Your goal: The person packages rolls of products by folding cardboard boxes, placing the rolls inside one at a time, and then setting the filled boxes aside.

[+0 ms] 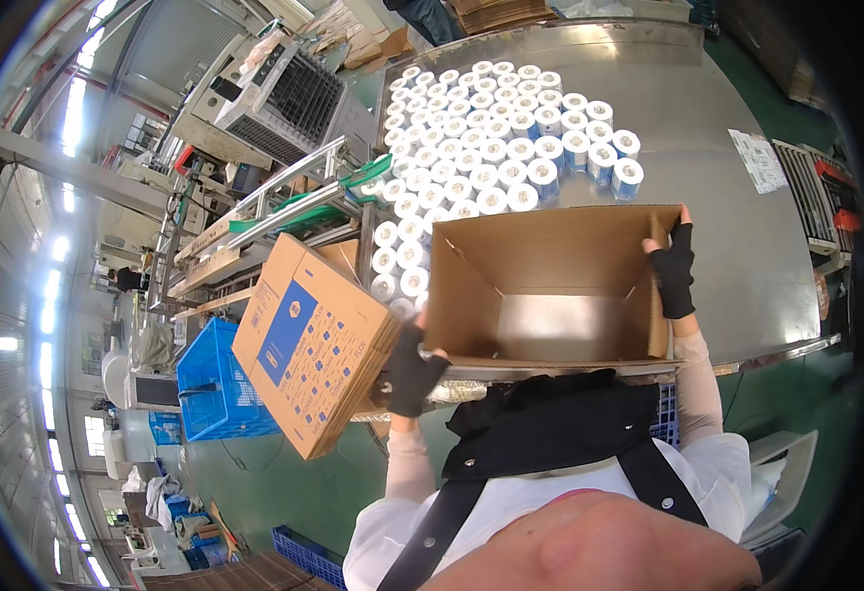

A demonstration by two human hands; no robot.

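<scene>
An unfolded cardboard box (550, 247) stands on the metal table directly before me. Looking down through it, I see bright metal at its bottom, so the lower end appears unclosed. My left hand (415, 369), in a black fingerless glove, grips the box's left wall near the front corner. On the opposite side my right hand (673, 266), gloved the same way, holds the right wall with the thumb inside and fingers outside. Several white rolls (491, 151) with blue-marked sides stand upright behind and left of the box. Its left wall hides part of them.
A stack of flat printed cartons (313, 347) leans at the table's left edge, close to my left hand. Beyond it are a blue plastic crate (217, 391) and a conveyor with metal rails (291, 214). A printed sheet (758, 161) lies on the steel table (727, 244).
</scene>
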